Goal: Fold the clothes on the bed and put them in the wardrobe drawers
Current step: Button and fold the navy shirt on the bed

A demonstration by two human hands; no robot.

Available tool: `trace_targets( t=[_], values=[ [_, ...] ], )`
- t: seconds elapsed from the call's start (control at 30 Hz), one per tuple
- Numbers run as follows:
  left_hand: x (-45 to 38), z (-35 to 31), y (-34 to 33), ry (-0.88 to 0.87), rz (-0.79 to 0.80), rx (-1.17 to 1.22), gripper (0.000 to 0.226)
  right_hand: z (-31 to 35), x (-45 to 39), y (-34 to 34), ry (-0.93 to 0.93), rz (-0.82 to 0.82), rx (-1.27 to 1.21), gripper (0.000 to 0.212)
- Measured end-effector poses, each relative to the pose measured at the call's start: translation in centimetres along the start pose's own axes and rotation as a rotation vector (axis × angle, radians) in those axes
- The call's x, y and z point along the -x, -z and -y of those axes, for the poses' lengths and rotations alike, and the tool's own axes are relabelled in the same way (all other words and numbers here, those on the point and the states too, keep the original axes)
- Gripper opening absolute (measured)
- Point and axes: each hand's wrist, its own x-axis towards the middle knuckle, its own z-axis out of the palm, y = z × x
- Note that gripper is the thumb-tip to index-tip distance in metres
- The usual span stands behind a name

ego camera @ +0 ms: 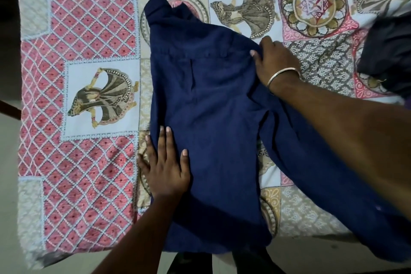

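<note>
Lying lengthwise away on the bed [89, 29], blue shirt [211, 107]; left hand [165, 168] flat on near-left edge, right hand [272, 60] pinching far-right edge, hands well apart.

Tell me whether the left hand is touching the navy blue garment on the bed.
Touching. The head view shows the left hand lying flat, fingers straight, on the left edge of the navy blue cloth garment, with no gap between palm and fabric.

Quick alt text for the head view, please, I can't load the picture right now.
A navy blue shirt lies spread on a patterned bedspread; the left hand presses it flat while the right hand grips its edge. A dark garment lies at right.
</note>
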Motion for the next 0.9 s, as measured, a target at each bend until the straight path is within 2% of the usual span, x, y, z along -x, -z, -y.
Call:
trace_targets(
  t=[0.1,0.13,0.2,0.3,0.33,0.4,0.47,0.57,0.67,0.8,0.83,0.9],
  values=[
    [0.0,-0.1,0.0,0.002,0.002,-0.01,0.067,2.4,0.4,0.3,0.124,-0.189,-0.036,0.052],
    [0.0,-0.2,0.0,0.004,0.001,-0.012,0.067,3.9,0.1,0.3,0.171,-0.206,-0.044,0.054],
    [0.0,-0.2,-0.1,0.003,0.004,-0.017,0.067,6.8,-0.9,-0.1,0.17,-0.117,-0.076,0.058],
    [-0.1,-0.1,-0.2,0.003,0.0,-0.012,0.067,9.3,-3.2,-1.1,-0.08,0.106,-0.105,0.077],
    [0.0,-0.2,-0.2,0.0,-0.004,-0.012,0.067,9.6,-3.6,-1.2,-0.079,0.132,-0.073,0.08],
    [0.0,-0.2,-0.3,-0.004,-0.012,-0.016,0.067,9.8,-4.5,-1.6,0.02,0.133,-0.009,0.069],
    [0.0,-0.2,-0.3,-0.007,-0.007,-0.018,0.067,9.9,-5.5,-1.7,0.101,0.101,-0.009,0.047],
    [-0.1,0.0,-0.3,-0.014,0.009,-0.016,0.067,9.4,-7.4,-1.6,0.09,0.07,-0.089,0.033],
    [-0.1,-0.1,-0.2,-0.012,0.014,-0.014,0.067,9.0,-7.6,-1.3,0.083,0.063,-0.088,0.047],
    [-0.2,-0.1,-0.4,-0.009,0.018,0.004,0.067,10.9,-3.7,-1.0,0.15,-0.241,-0.046,0.061],
    [-0.1,0.0,-0.4,-0.005,0.02,0.008,0.067,11.5,-2.0,-1.1,0.176,-0.259,-0.044,0.065],
    [-0.2,0.0,-0.5,-0.005,0.025,0.011,0.067,11.7,1.2,-2.2,0.207,-0.153,-0.002,0.072]
  ],
)
